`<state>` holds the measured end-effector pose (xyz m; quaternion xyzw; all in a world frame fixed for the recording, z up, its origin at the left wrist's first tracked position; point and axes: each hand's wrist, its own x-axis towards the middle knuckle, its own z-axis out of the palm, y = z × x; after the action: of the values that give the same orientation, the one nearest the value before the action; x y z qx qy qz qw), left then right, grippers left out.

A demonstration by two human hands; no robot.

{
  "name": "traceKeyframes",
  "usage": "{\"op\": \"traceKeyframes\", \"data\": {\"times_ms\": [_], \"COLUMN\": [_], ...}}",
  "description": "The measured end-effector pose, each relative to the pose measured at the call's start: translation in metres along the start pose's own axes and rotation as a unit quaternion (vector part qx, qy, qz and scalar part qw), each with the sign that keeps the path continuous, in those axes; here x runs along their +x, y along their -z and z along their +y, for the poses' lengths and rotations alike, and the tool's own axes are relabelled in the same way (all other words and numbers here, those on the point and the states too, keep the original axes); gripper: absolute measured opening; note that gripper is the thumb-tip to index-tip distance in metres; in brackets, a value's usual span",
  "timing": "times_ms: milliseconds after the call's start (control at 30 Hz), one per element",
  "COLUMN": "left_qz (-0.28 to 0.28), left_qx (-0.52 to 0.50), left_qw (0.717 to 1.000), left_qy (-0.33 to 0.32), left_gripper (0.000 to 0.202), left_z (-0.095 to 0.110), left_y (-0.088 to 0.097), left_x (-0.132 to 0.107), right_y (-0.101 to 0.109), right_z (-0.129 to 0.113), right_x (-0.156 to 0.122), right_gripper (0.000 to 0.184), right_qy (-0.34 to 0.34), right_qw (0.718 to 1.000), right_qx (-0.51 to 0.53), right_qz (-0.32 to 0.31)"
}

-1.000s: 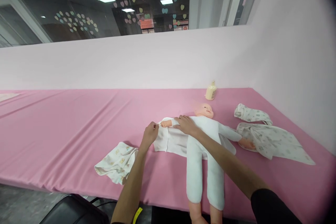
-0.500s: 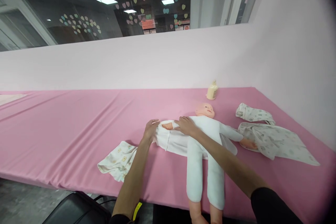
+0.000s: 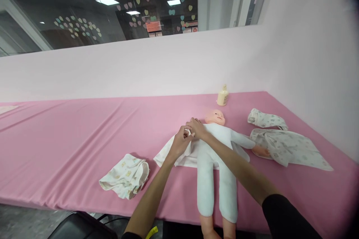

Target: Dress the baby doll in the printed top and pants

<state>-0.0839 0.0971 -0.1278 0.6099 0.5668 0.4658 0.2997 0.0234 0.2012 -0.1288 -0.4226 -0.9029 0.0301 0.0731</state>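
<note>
A baby doll (image 3: 213,145) with a white cloth body lies on its back on the pink-covered table, its head toward the wall and its feet over the front edge. Beneath its trunk spreads a white garment (image 3: 164,154), bunched around the doll's arm on the left. My left hand (image 3: 181,141) is closed, fingers curled on the bunched white cloth. Right beside it, my right hand (image 3: 197,127) is closed over the doll's arm close to the shoulder. The two hands nearly touch, and the doll's hand is mostly hidden between them.
A patterned baby garment (image 3: 125,175) lies crumpled at the left. On the right are a rolled patterned cloth (image 3: 266,119) and a larger patterned cloth (image 3: 294,148) touching the doll's other hand. A cream pump bottle (image 3: 223,96) stands near the wall. A black chair (image 3: 82,227) is below the front edge.
My left hand has moved right, from the garment's outer end to beside my right hand, bunching the white cloth along. The doll's arm, stretched out before, is now mostly covered.
</note>
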Motion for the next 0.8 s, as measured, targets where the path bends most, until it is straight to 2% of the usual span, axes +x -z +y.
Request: {"op": "traceKeyframes", "data": {"times_ms": [100, 200, 367, 500, 600, 667, 700, 733, 800], "left_qz": [-0.003, -0.024, -0.086, -0.114, -0.144, -0.18, -0.2, -0.218, -0.227], "left_qx": [0.101, 0.157, 0.174, 0.167, 0.168, 0.182, 0.197, 0.221, 0.29], "left_qw": [0.994, 0.984, 0.98, 0.979, 0.975, 0.967, 0.96, 0.95, 0.928], "left_qy": [0.05, 0.077, 0.04, 0.025, 0.011, -0.005, -0.015, -0.027, -0.057], "left_gripper": [0.044, 0.048, 0.04, 0.041, 0.038, 0.038, 0.038, 0.037, 0.034], "left_z": [-0.006, -0.008, 0.006, 0.023, 0.034, 0.042, 0.046, 0.051, 0.06], "left_y": [-0.001, -0.006, -0.02, -0.022, -0.017, -0.011, -0.008, -0.006, -0.006], "left_x": [-0.014, -0.03, -0.051, -0.055, -0.056, -0.058, -0.058, -0.058, -0.052], "right_y": [0.007, 0.009, 0.008, 0.012, 0.017, 0.02, 0.02, 0.02, 0.019], "right_z": [0.01, 0.016, 0.015, 0.01, 0.014, 0.025, 0.035, 0.048, 0.081], "right_x": [0.002, 0.0, -0.004, -0.013, -0.037, -0.063, -0.079, -0.096, -0.13], "right_gripper": [0.029, 0.032, 0.031, 0.029, 0.025, 0.023, 0.025, 0.025, 0.027], "right_qy": [-0.048, -0.084, -0.091, -0.069, -0.034, -0.024, -0.029, -0.044, -0.111], "right_qw": [0.998, 0.994, 0.994, 0.996, 0.997, 0.996, 0.994, 0.986, 0.961], "right_qx": [-0.031, -0.052, -0.058, -0.051, -0.039, -0.022, -0.012, 0.017, 0.06], "right_qz": [0.036, 0.042, 0.036, 0.04, 0.053, 0.083, 0.108, 0.159, 0.247]}}
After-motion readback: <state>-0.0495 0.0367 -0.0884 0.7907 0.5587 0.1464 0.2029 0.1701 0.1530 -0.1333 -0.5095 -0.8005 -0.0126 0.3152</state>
